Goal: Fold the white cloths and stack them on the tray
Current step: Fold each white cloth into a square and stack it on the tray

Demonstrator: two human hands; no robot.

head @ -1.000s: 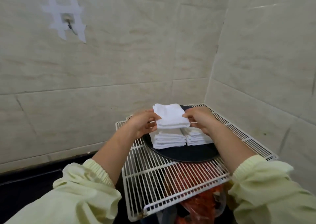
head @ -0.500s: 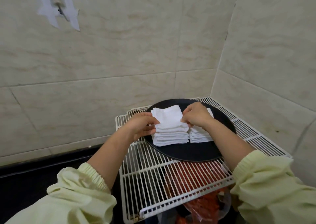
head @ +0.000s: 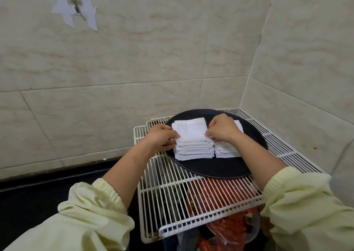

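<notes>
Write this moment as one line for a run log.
step: folded cloth on left stack | left hand: pinches its left edge | right hand: pinches its right edge | tray: two stacks, on wire rack

Looks like a home kitchen corner: beige tiled walls (head: 153,59) behind the white wire rack (head: 168,193), a stick-on hook (head: 77,6) high to its left, a dark counter (head: 38,193) beside it.

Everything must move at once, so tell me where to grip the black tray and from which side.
Probably best by the near rim, gripped wide, from the front. The tray is round and lies flat on the wire rack; the cloth stacks sit toward its back left, leaving the near part bare, and walls crowd the far side.
</notes>
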